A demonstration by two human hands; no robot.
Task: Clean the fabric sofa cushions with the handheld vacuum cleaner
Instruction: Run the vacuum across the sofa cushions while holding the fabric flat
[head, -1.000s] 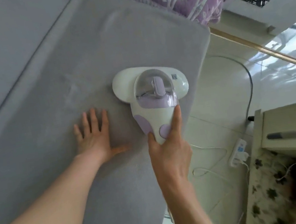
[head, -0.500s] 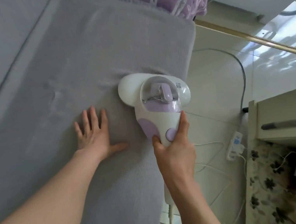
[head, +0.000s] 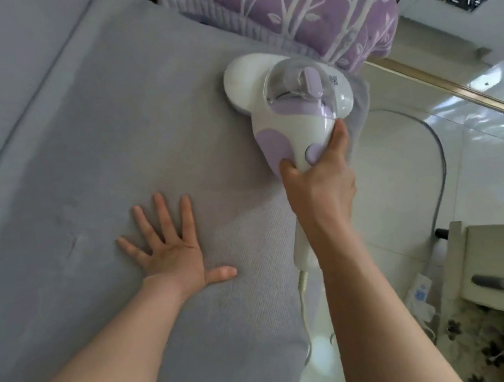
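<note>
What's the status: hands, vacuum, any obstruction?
Right hand grips white-and-lilac handheld vacuum; left hand flat on grey fabric sofa cushion. Vacuum head at cushion's far corner. Purple branch-patterned pillow directly ahead.

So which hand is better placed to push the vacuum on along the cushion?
The right hand: it already grips the vacuum, which sits on the grey cushion beside the purple pillow. The left hand lies flat on the cushion, holding nothing.
</note>
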